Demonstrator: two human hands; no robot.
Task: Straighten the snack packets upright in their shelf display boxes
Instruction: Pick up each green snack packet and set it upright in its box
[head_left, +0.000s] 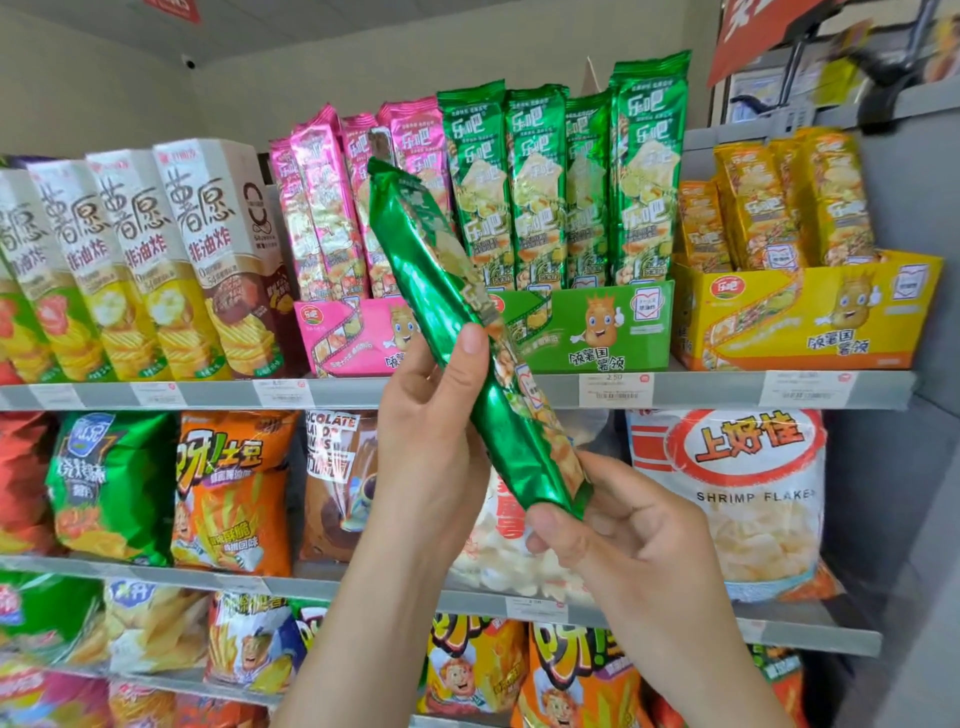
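Observation:
A long green foil snack packet (441, 270) is out of the shelf, tilted with its top leaning left, in front of the pink and green display boxes. My left hand (431, 431) grips its middle, thumb on the front. My right hand (613, 525) pinches its bottom end. The green display box (587, 327) on the top shelf holds several green packets (566, 176) standing upright. To its left the pink display box (343, 338) holds pink packets (322, 208). To its right the yellow display box (800, 312) holds yellow packets (779, 202).
Tall chip cartons (171, 249) stand at the left of the top shelf. The shelf edge (701, 389) carries price tags. Lower shelves hold chip bags and a shrimp flakes bag (748, 493). A grey upright panel (904, 260) closes the right side.

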